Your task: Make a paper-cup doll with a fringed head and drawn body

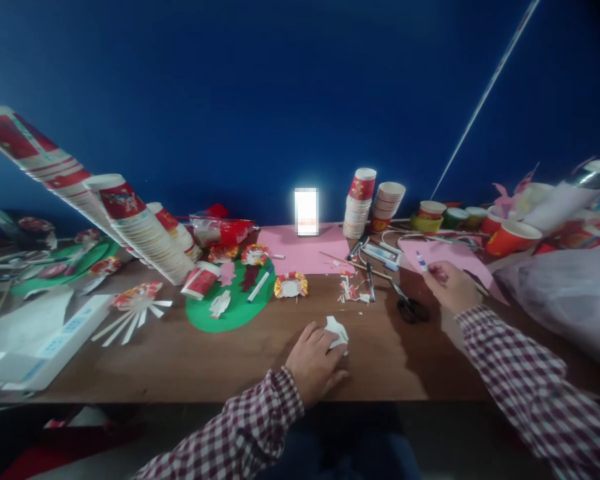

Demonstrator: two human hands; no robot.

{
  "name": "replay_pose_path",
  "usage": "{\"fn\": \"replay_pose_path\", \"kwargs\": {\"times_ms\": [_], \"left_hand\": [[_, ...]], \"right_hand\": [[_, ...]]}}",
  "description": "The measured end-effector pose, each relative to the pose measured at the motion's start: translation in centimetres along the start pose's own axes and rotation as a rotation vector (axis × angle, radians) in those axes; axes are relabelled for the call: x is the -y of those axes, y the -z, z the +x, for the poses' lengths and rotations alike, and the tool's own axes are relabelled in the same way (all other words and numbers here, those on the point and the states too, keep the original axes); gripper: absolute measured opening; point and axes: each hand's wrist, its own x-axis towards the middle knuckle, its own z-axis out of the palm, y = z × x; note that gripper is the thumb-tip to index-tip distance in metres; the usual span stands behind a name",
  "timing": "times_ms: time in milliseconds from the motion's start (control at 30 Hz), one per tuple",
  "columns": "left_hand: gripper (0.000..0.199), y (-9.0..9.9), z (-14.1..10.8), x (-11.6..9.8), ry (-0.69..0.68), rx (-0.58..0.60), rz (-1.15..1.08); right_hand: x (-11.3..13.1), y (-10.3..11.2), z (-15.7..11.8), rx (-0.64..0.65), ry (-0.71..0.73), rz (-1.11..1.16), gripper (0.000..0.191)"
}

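Note:
My left hand [316, 360] lies on the wooden table with its fingers stretched out, the fingertips resting on a small white paper cutout [337, 330] and partly covering it. At the right, my right hand [449, 285] is closed on a slim white marker [421, 260] with a purplish band, raised above the table. Black-handled scissors [411, 308] lie just left of my right hand. Beyond my left hand are red and white paper scraps [353, 288] and a ring-shaped cup-rim piece [291, 285] with a red and yellow frill.
A green paper disc [213, 320] holds paper shapes and a capped marker [259, 285]. Tall leaning stacks of paper cups [140, 230] stand left, shorter stacks [359, 203] at the back. Pink sheets [310, 250], a white box [70, 340], and a plastic bag [560, 300] lie around.

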Motion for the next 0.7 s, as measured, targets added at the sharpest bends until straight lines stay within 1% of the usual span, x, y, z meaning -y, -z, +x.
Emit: {"fn": "replay_pose_path", "kwargs": {"times_ms": [100, 167, 333, 400, 467, 500, 567, 633, 700], "left_hand": [[0.042, 0.1, -0.1, 0.2, 0.004, 0.002, -0.013], [0.042, 0.1, -0.1, 0.3, 0.009, 0.001, -0.015], [0.042, 0.2, -0.2, 0.2, 0.002, -0.005, -0.015], [0.041, 0.3, -0.3, 0.1, -0.014, -0.012, -0.027], [0.035, 0.5, -0.4, 0.1, 0.009, -0.024, -0.045], [0.030, 0.7, -0.4, 0.2, 0.049, -0.034, -0.050], [0.024, 1.0, -0.2, 0.4, 0.183, -0.061, -0.044], [0.030, 1.4, 0.3, 0.6, 0.336, -0.095, -0.020], [0.039, 1.6, 1.0, 0.7, 0.452, -0.116, -0.005]], "right_hand": [[0.0, 0.3, -0.2, -0.105, 0.010, 0.025, 0.033], [-0.1, 0.6, -0.2, -0.113, 0.031, 0.031, 0.032], [0.2, 1.1, -1.0, -0.078, 0.061, 0.036, 0.032], [0.7, 1.1, -1.7, -0.038, 0.091, 0.024, 0.029], [1.3, 0.8, -2.6, 0.029, 0.116, -0.004, 0.026], [1.6, 0.5, -2.9, 0.062, 0.120, -0.026, 0.025], [1.8, -0.1, -3.4, 0.117, 0.112, -0.078, 0.024], [1.8, -0.6, -3.4, 0.146, 0.089, -0.139, 0.023], [1.5, -1.0, -3.2, 0.157, 0.063, -0.198, 0.024]]}}
